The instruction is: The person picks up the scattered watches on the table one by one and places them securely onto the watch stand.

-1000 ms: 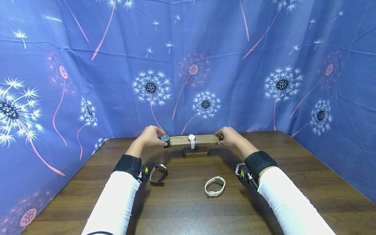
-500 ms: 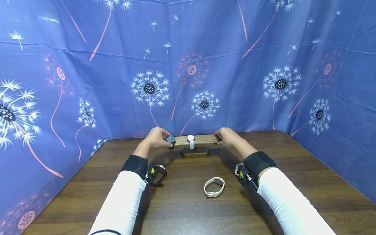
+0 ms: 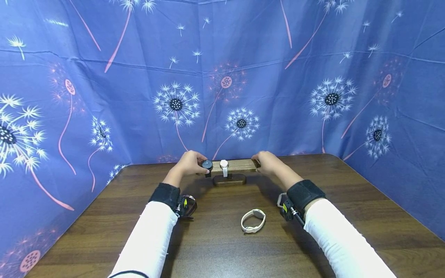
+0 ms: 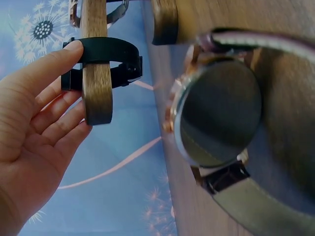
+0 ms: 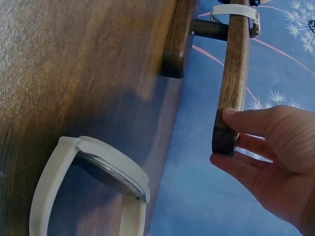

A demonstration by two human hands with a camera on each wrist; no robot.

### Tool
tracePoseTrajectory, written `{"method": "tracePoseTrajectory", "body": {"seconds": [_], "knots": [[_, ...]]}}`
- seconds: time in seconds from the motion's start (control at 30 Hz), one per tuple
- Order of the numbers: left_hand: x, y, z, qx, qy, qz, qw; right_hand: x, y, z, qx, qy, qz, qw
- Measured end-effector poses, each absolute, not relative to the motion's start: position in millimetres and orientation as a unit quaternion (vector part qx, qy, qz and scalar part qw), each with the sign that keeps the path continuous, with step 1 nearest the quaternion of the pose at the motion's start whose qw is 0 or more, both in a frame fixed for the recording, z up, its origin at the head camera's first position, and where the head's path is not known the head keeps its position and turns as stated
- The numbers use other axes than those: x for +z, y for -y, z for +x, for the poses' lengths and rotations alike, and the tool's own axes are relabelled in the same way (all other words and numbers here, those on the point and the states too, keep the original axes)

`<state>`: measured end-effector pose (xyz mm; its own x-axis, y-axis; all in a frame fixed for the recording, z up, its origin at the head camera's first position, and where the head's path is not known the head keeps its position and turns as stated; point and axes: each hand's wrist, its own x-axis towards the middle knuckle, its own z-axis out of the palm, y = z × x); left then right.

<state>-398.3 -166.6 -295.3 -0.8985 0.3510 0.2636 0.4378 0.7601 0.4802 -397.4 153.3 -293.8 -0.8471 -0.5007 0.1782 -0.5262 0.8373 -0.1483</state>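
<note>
A wooden watch stand (image 3: 240, 165) has a horizontal bar on a short post. Around the bar's left part loops a black watch (image 3: 207, 165), and my left hand (image 3: 190, 163) pinches its strap (image 4: 110, 50) between thumb and fingers. Just right of it, a white watch (image 3: 224, 163) also hangs around the bar. My right hand (image 3: 269, 162) grips the bar's right end, thumb on one side, fingers on the other, as the right wrist view shows. The far sides of both watches are hidden in the head view.
On the brown table (image 3: 222, 251) lie a brown-strapped watch (image 3: 191, 205), partly behind the left wrist camera, and a cream watch (image 3: 253, 221). Another pale watch (image 3: 280, 200) sits beside the right wrist camera. A blue dandelion-print curtain (image 3: 278, 77) stands behind the table.
My left hand has slid the black watch rightward along the bar from its left end, closer to the white watch. My right hand stays on the bar's right end.
</note>
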Motion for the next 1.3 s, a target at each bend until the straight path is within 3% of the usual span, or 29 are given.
{"method": "tracePoseTrajectory", "body": {"seconds": [1.3], "knots": [[-289.0,137.6,-400.1,-0.169,0.953,-0.242,0.072,-296.7,-149.5,-398.8,0.049,0.949,0.293,0.103]]}}
